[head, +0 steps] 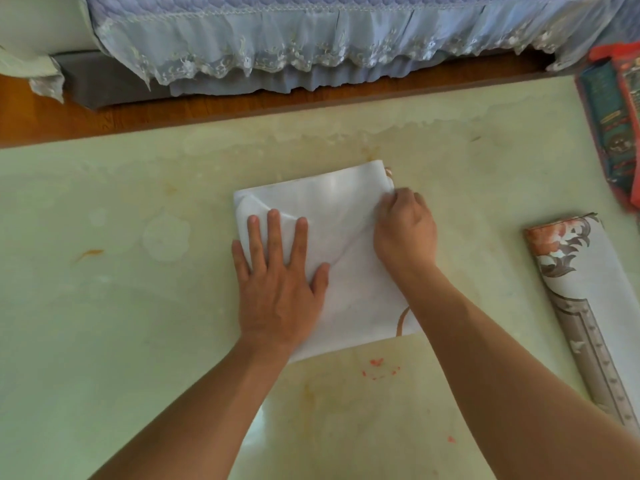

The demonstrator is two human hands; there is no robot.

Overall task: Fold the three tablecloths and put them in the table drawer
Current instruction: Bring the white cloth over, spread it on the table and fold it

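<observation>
A white tablecloth (332,202), folded into a small rectangle, lies in the middle of the pale green table (104,306). My left hand (277,282) presses flat on its left half with fingers spread. My right hand (405,233) has its fingers curled and pinches the cloth's right edge near the far corner. A second folded tablecloth (585,299), white with a floral and grey border print, lies at the table's right edge. The drawer is not in view.
A red and teal box (616,123) sits at the far right corner of the table. Beyond the table's far edge stands a sofa with a lilac lace cover (311,32) over a wooden floor (41,119). Red and orange stains mark the tabletop.
</observation>
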